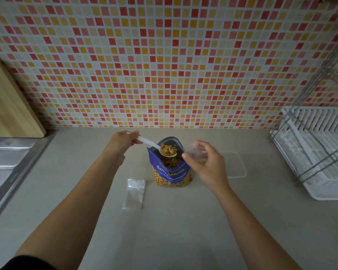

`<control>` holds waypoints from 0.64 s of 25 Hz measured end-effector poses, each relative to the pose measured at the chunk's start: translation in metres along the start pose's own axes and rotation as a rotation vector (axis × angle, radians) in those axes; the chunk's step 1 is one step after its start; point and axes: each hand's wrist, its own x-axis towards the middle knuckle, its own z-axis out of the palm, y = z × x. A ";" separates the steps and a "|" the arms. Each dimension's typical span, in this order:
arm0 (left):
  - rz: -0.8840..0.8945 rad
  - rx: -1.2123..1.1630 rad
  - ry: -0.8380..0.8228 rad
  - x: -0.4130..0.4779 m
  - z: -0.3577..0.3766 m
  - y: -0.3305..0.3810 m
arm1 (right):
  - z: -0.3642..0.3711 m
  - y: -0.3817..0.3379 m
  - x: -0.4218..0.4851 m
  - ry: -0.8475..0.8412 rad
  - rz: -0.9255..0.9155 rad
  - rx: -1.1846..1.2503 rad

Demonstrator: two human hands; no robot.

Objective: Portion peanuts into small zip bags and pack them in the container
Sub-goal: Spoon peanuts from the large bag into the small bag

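A blue peanut bag (172, 172) stands open and upright in the middle of the counter. My left hand (123, 140) grips the handle of a white plastic spoon (150, 144), whose bowl is heaped with peanuts (169, 150) just above the bag's mouth. To the right of the bag, my right hand (205, 158) pinches a small clear zip bag (193, 150), held up close to the spoon. A few more empty zip bags (134, 192) lie flat on the counter left of the peanut bag. A clear plastic container (235, 164) sits behind my right hand, partly hidden.
A white dish rack with a wire frame (316, 152) fills the right side. A steel sink (6, 164) lies at the left, and a wooden cutting board (10, 106) leans on the tiled wall above it. Beige counter (174, 230) stretches in front.
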 end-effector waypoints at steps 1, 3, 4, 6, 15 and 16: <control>-0.005 -0.020 0.013 0.000 -0.003 0.003 | 0.001 0.000 0.000 -0.003 -0.040 -0.085; -0.001 -0.044 0.026 -0.001 -0.008 0.011 | 0.003 -0.005 -0.001 -0.002 -0.111 -0.222; 0.007 -0.049 0.025 -0.004 -0.010 0.018 | 0.005 -0.007 -0.002 0.000 -0.137 -0.263; 0.052 -0.048 0.010 -0.008 -0.011 0.030 | 0.009 -0.013 0.000 0.008 -0.173 -0.297; 0.628 0.422 -0.018 -0.056 0.009 0.076 | 0.022 -0.033 -0.001 0.069 -0.155 -0.177; 0.736 0.561 0.007 -0.062 0.010 0.079 | 0.024 -0.034 -0.001 0.067 -0.144 -0.157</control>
